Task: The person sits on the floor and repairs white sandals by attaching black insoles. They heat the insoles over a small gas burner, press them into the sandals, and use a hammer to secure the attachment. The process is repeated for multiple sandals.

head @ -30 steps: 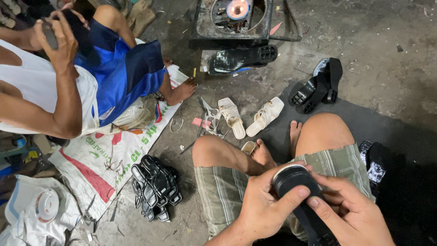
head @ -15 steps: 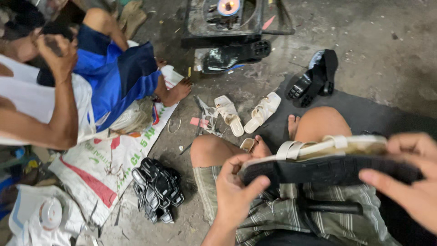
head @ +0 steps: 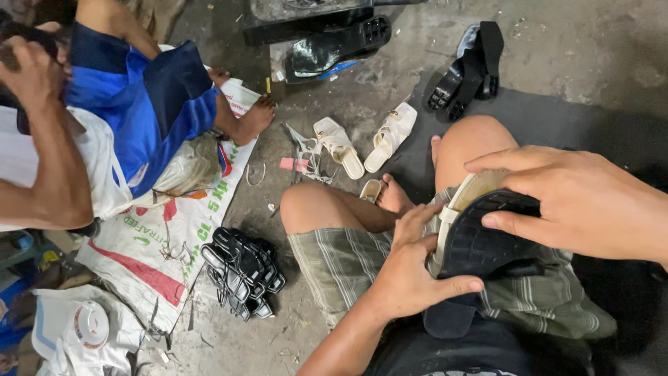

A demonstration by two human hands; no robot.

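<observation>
Black rubber sole up, a sandal [head: 487,237] rests over the person's lap, gripped by both hands: the left hand [head: 410,268] clasps its near edge with thumb across the sole, the right hand [head: 577,202] grasps the far end from above. Beyond the knees lie a heap of black sandals [head: 240,271], 2 cream sandals [head: 362,143] on the concrete floor [head: 591,49], and a seated co-worker [head: 90,118] at left.

One head-worn camera looks steeply down, close over the seated person's lap and the concrete floor [head: 591,56].
</observation>
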